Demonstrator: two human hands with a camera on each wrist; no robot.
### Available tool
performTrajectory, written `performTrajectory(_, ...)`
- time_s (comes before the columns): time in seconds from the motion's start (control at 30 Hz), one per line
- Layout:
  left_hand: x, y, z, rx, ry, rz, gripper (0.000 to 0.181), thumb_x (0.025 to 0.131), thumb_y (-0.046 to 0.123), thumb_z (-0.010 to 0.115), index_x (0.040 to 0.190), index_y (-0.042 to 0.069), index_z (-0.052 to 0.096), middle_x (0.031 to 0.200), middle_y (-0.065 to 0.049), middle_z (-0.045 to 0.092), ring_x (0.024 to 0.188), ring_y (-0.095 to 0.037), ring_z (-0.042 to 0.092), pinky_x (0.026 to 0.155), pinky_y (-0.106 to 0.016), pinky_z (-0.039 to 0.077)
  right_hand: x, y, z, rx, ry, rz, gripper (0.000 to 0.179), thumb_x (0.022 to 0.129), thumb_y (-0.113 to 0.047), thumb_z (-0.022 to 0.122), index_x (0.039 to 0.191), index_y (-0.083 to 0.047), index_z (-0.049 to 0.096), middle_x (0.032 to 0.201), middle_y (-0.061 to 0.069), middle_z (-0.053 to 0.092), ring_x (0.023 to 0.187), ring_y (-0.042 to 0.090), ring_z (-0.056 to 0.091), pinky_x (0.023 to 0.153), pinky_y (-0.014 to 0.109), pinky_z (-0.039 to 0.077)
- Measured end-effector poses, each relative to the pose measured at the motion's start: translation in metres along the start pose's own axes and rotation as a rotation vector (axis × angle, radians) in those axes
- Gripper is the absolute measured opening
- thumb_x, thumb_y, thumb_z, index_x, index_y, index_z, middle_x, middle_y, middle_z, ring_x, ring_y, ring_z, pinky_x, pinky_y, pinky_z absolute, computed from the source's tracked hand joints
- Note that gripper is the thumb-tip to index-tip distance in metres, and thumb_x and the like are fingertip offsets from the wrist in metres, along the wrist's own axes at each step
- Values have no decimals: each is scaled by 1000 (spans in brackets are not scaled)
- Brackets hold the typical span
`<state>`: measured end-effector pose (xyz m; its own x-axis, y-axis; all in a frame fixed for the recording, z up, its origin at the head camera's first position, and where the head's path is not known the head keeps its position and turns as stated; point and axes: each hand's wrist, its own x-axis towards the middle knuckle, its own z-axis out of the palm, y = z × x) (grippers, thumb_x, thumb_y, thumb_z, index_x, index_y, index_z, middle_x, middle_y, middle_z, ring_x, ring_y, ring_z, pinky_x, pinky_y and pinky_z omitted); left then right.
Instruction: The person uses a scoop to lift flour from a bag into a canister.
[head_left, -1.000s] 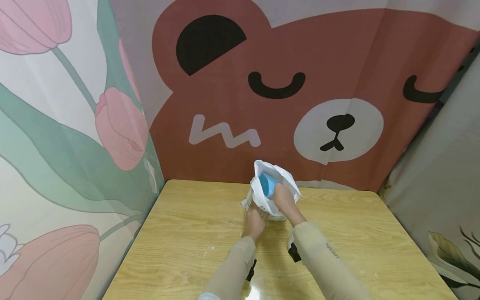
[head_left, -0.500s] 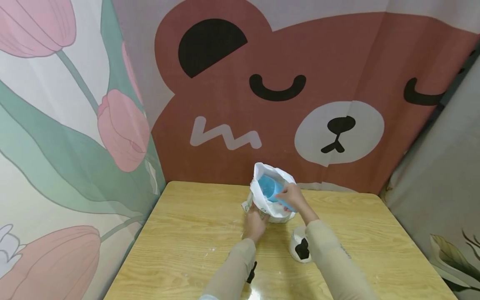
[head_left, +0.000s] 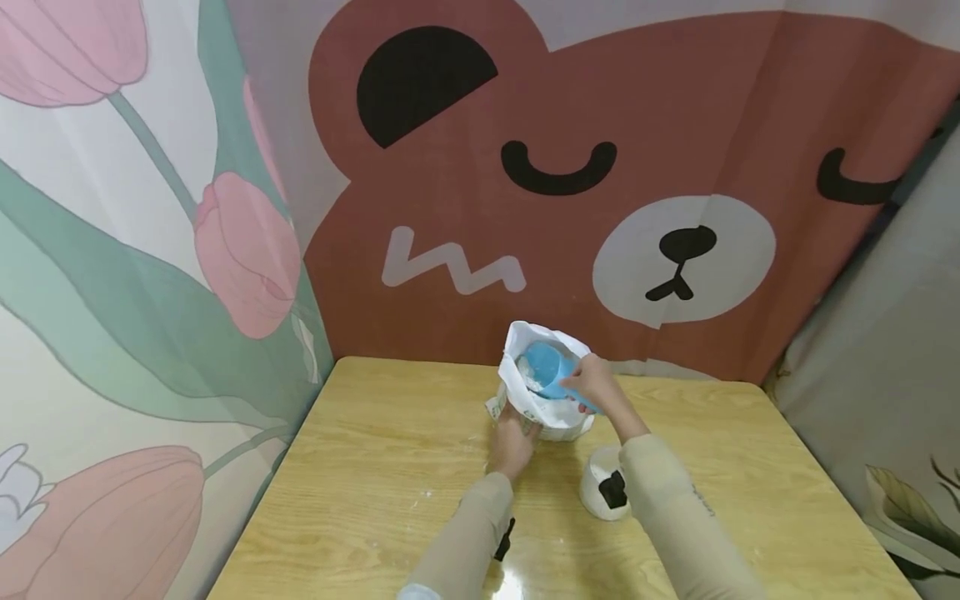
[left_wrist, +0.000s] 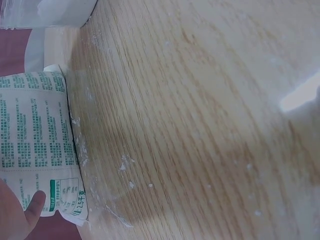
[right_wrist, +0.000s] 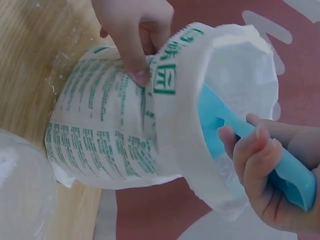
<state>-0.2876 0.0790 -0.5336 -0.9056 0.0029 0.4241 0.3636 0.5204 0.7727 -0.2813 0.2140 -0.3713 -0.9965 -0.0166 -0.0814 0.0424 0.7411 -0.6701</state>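
Observation:
A white paper bag with green print stands with its rim folded back, tilted toward the person. My left hand grips its left side below the rim; in the right wrist view the thumb and fingers of that left hand pinch a fold of the bag. My right hand holds a blue scoop by its handle, the fingers curled round it. The scoop's bowl is inside the bag's mouth, beside white powder. In the right wrist view the bag's wall partly hides the scoop.
A clear round container with white powder in it stands near the right forearm, overlapped by a black wrist strap. Flecks of powder lie on the wooden table. A bear-print curtain hangs behind the table.
My right hand has drawn back to the right, and the scoop has turned so that its bowl faces up. More of the powder and the container shows. The left hand keeps its grip.

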Motion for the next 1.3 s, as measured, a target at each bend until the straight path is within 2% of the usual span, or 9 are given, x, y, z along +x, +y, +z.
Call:
performTrajectory(0.13,2,0,0,3,4,6,59,80,18,67,130,6,38,121,-12,51,111,-23,48,89,-35,43,-3,0,-7,75,-32,28,24,86,-14,60,81,9,67,70,21,63,37,15,48,37,26,43)
performTrajectory(0.37,2,0,0,29,8,9,58,80,19,67,129,6,40,119,-11,53,109,-23,50,88,-34,43,-6,9,-11,232,-47,71,30,88,-14,57,81,14,62,61,13,61,37,13,43,37,25,39)
performTrajectory(0.5,2,0,1,48,29,16,57,78,18,68,127,5,42,117,-12,54,106,-25,52,85,-36,45,-7,13,-11,267,-39,72,30,89,-14,56,84,15,61,63,15,61,37,13,45,37,25,39)
performTrajectory(0.73,1,1,1,32,18,9,58,79,18,68,129,5,41,121,-12,52,109,-25,50,88,-35,43,-11,20,-11,322,-33,56,25,90,-13,54,90,12,59,72,22,61,38,14,46,37,25,40)
performTrajectory(0.9,1,2,1,35,21,7,59,79,18,69,129,5,41,121,-12,52,109,-26,50,88,-35,43,-16,25,-13,364,-47,46,29,90,-13,53,91,15,60,74,26,61,38,13,46,37,24,40)
performTrajectory(1.3,0,0,1,23,30,21,57,79,18,68,128,6,41,116,-12,54,103,-25,54,81,-37,47,-30,33,-18,428,-84,17,32,91,-14,51,98,16,57,64,12,60,40,11,46,38,23,41)
